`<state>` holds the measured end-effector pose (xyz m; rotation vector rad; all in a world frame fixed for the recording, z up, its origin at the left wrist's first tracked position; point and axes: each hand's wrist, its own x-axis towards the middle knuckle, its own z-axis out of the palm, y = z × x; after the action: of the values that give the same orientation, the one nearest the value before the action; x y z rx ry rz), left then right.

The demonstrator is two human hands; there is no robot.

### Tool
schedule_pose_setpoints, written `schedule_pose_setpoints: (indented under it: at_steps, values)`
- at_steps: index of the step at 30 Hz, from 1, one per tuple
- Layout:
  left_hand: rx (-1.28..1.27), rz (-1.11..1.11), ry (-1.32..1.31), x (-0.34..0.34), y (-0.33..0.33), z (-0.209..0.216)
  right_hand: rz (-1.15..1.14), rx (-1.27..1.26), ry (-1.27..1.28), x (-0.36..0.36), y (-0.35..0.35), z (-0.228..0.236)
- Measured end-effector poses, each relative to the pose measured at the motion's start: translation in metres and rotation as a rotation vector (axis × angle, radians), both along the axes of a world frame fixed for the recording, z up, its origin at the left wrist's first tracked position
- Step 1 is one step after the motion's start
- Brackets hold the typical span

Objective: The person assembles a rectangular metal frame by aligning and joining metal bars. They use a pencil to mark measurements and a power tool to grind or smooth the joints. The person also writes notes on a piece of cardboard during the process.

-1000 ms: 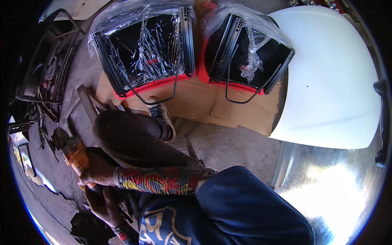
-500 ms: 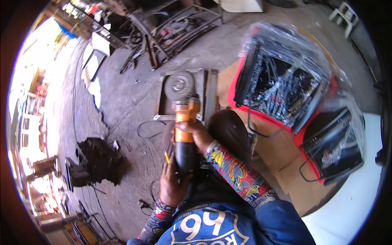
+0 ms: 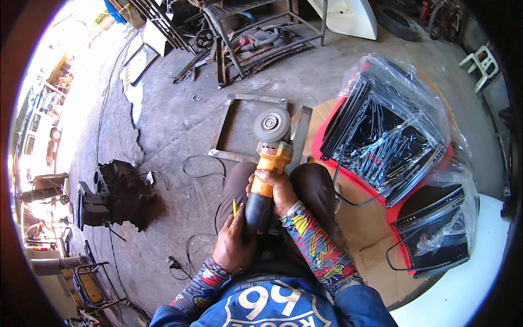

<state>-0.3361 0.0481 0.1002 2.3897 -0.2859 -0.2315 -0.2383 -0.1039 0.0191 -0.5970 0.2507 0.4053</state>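
Both hands are closed on the grinder (image 3: 261, 188): the left hand (image 3: 232, 246) bends around the near end of its black handle, with a pencil (image 3: 235, 207) jutting up from between its fingers, and the right hand (image 3: 279, 191) wraps the orange body ahead of it. Fingers on the underside are hidden, so how tightly they press cannot be told.

Held out in front of the trunk, between the knees (image 3: 311, 188), the grinder has its long axis running from near to far, leaning a little right at the far end. Its disc (image 3: 271, 124) sits at that end, straight beyond the right hand, which is the nearer of the two to it; the left hand is nearer the butt.

Left of the left knee a cord (image 3: 202, 158) loops on the floor. Well to the left lies an engine block (image 3: 122, 193); to the right, two plastic-wrapped seats (image 3: 381, 136) rest on cardboard (image 3: 359, 240). Past the knees a square frame (image 3: 220, 126) lies flat, mostly left of the disc, with a metal bar (image 3: 300, 131) just to its right. Farther off are a rack (image 3: 323, 24), a tyre (image 3: 399, 24) and, far right, a white stool (image 3: 482, 65).
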Motion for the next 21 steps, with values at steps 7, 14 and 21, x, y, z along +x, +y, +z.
schedule_pose_setpoints:
  at_steps: [7,14,21]
  values:
    - [-0.190,-0.092,0.036,0.034,0.042,0.043,0.071,-0.024,0.030,-0.006,0.002,-0.009]
    - [-0.383,0.270,-0.045,0.089,0.046,0.057,0.073,0.029,0.074,-0.006,0.001,0.009]
    - [-0.228,0.112,-0.143,0.131,0.028,0.065,0.050,0.034,0.020,-0.007,0.002,0.003]
